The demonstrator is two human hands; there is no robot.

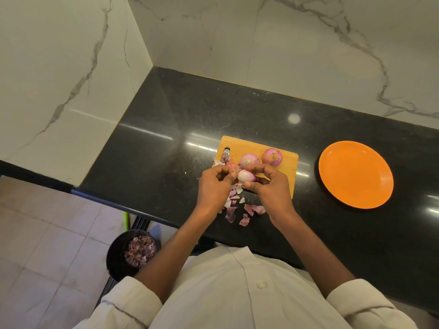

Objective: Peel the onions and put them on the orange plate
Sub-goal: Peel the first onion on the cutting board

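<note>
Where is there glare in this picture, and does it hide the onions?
Head view: bright glare spots and streaks lie on the black countertop, none on the onion in hand or the cutting board; the wide lens bends the counter edges; the onions stay sharp.

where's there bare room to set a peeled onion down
The orange plate is bare all over. Bare counter lies behind the cutting board towards the wall. It is crowded at the board's near edge, under both hands, with loose skins.

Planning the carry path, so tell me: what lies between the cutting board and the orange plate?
Nothing: the head view shows only bare black counter between the cutting board and the orange plate.
</note>
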